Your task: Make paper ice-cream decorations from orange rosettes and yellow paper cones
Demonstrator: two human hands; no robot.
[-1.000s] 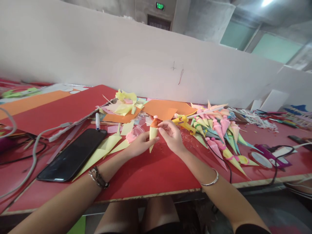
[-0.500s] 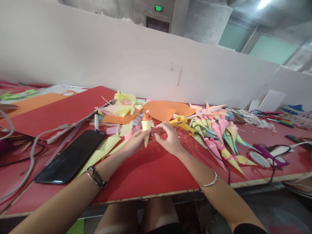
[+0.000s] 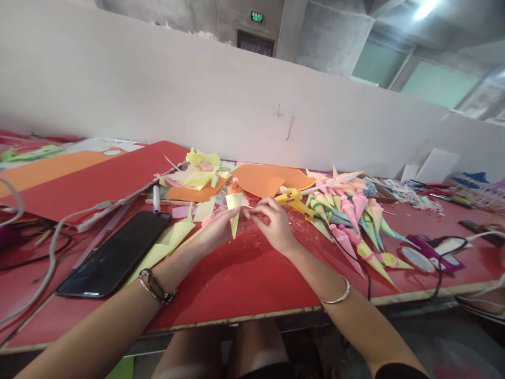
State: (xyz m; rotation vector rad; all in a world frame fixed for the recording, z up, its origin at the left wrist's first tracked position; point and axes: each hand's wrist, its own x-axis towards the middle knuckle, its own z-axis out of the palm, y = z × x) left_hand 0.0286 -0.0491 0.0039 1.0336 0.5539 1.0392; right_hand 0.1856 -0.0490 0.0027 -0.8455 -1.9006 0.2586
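Note:
My left hand (image 3: 216, 230) holds a small pale yellow paper cone (image 3: 234, 208), point down, with an orange top and a pink ball on it. Close by on the right, my right hand (image 3: 272, 223) has its thumb and fingers pinched together beside the cone; what they hold, if anything, is too small to make out. Behind my right hand lies a yellow glue gun (image 3: 294, 198). To its right is a pile of pink, yellow and green paper cones (image 3: 349, 210).
A black phone (image 3: 114, 255) and a white marker (image 3: 156, 199) lie left. Orange sheets (image 3: 260, 180) and yellow scraps (image 3: 203, 160) sit behind the hands. A purple object (image 3: 445, 255) and cables are at right. The red table's front edge (image 3: 236, 319) runs near my legs.
The fingers of my right hand have closed into a pinch near the cone. The cone in my left hand has shifted slightly left and tilted.

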